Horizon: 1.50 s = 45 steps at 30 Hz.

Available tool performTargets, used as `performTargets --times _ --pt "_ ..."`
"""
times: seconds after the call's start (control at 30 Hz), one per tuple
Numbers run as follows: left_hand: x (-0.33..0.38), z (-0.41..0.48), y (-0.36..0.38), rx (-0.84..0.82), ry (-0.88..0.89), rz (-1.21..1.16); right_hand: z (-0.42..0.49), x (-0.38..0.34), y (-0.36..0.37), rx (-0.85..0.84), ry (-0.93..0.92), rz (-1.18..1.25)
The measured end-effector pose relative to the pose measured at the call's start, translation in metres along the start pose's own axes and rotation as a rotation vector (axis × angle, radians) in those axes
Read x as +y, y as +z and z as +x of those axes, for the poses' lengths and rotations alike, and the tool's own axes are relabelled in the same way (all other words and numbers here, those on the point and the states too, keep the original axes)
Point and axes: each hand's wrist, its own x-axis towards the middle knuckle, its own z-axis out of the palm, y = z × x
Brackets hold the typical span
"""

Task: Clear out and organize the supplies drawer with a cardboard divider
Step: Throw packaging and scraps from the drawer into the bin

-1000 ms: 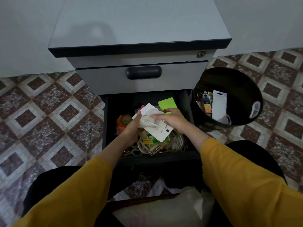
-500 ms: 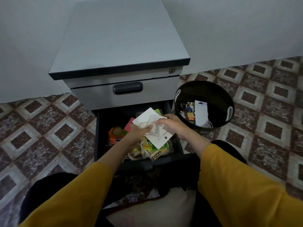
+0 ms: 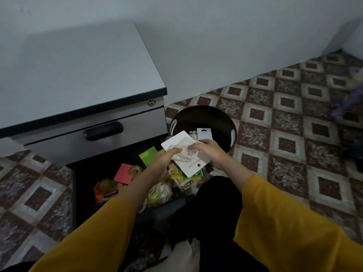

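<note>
The bottom drawer (image 3: 78, 193) of a grey cabinet (image 3: 74, 75) stands pulled out, dark inside and cluttered. In it lie a pink pad (image 3: 122, 173), a green pad (image 3: 148, 155), tape rolls (image 3: 106, 184) and small packets (image 3: 188, 181). Above the drawer's right end I hold a white card package (image 3: 193, 165) with a white cable on its face. My left hand (image 3: 164, 160) grips its left side, thumb on the cable. My right hand (image 3: 211, 152) holds its right edge with curled fingers.
A round black bin (image 3: 222, 118) stands on the patterned tile floor just right of the cabinet, with a white packet (image 3: 204, 133) and other small items inside. The upper drawer with its black handle (image 3: 103, 130) is closed. A pale bag (image 3: 182, 256) lies at my lap.
My view has swung right, so the cabinet sits further left. Both hands have carried the white package rightward, close to the bin's near rim.
</note>
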Motion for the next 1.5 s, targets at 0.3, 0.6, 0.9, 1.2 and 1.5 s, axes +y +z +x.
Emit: performTargets --times 0.3,0.6,0.9,1.2,1.5 --pt "0.002 0.059 0.036 0.026 -0.026 0.222 0.046 0.006 -0.042 0.073 0.038 0.066" --pt "0.029 0.109 0.06 -0.021 -0.065 0.282 0.095 -0.001 -0.067 0.225 -0.017 0.072" --pt "0.036 0.132 0.037 0.036 -0.091 0.351 0.1 -0.007 -0.084 0.248 -0.057 -0.073" --pt "0.021 0.079 0.009 0.034 -0.091 0.43 0.062 0.006 -0.067 0.213 -0.071 -0.175" --pt "0.023 -0.003 -0.041 0.092 0.039 0.454 0.01 -0.009 -0.007 0.122 -0.199 -0.176"
